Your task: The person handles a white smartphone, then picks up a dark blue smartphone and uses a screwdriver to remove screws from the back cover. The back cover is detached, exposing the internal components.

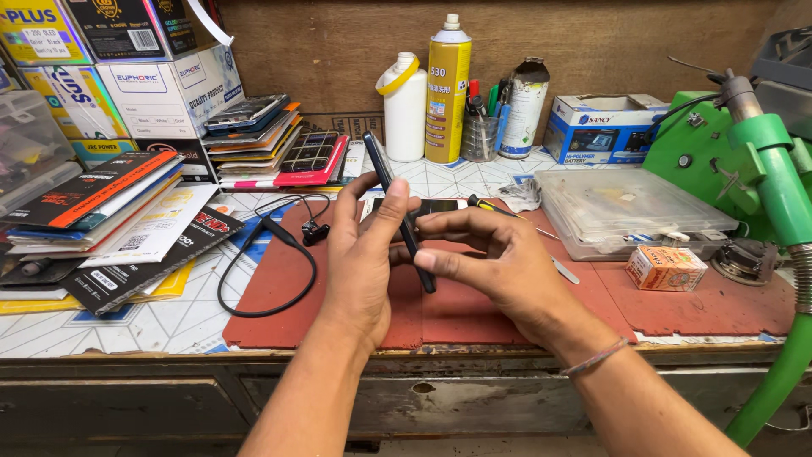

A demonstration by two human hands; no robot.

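— Nearest the front edge of the counter (169, 326)?
— Two forearms coming in over that edge, a thin bracelet (596, 358) on the right wrist. Above the red mat (702, 309), both hands raised off the surface.

— State of each grip?
— Left hand (362, 254): closed on a slim dark phone (397, 207), thumb across its near side, fingers behind. Right hand (499, 258): index fingertip pressed to the phone's lower end, other fingers curled above it; more touching than clamping. Phone held edge-on, tilted, top leaning toward the back-left, over the middle of the mat, clear of the surface.

— Beside the hands?
— Left of them, a black looped cable (254, 309) with a small plug, half on the mat, half on the patterned counter top. Right of them, a small orange box (666, 267) on the mat, near the right edge. Just behind the right hand, a yellow-handled screwdriver (499, 209) and a second dark flat device (438, 206), partly hidden.

— Farther back?
— Left edge: fanned packets and booklets (127, 224). Right: clear plastic box (622, 207) with lid, then a green machine (744, 161) with a green hose at the right edge. Back left: stack of phone panels (271, 140), cartons (161, 85) behind. Back middle, against the wooden wall: white bottle (405, 110), tall yellow spray can (447, 89), cup of tools (480, 135), blue-and-white carton (596, 127).
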